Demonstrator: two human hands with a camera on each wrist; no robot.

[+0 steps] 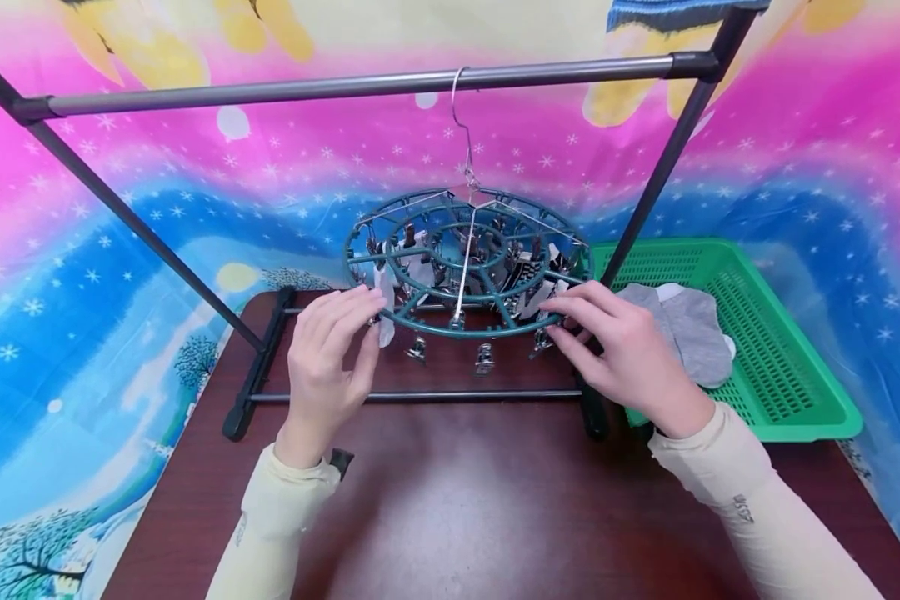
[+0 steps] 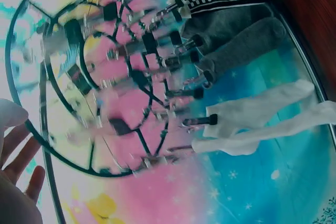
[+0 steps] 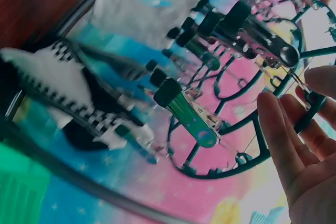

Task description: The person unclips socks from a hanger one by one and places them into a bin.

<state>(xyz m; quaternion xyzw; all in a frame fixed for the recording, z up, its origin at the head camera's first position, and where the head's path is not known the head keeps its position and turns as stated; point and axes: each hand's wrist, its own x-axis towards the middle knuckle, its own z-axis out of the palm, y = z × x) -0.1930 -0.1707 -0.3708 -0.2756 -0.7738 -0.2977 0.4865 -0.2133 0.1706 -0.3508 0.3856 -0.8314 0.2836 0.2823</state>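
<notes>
Clips (image 1: 484, 358) dangle bare along the front edge of the round hanger (image 1: 495, 332), and both hands are right there at its rim! The hanger hangs from the metal bar (image 1: 345, 86), over the tabletop (image 1: 457, 467). Right hand (image 1: 630, 354), at the hanger's right front: thumb and fingers curl about the rim, a narrow hold. Left hand (image 1: 330, 354), at the hanger's left front: fingers reach the rim with the thumb spread below, but whether they truly grip, I cannot tell. Beneath the hanger, white socks (image 2: 257, 109), grey socks (image 2: 247, 45) and a checked sock (image 3: 58, 77) hang clipped; right of the hanger sits the green basket (image 1: 817, 427), grey fabric (image 1: 693, 333) inside. Step in hand, by my reading: steadying or turning the hanger. Next move calls, I'd judge, for an even touch that keeps the hanger level, then one hand freed to work a bare clip without setting everything swinging.
</notes>
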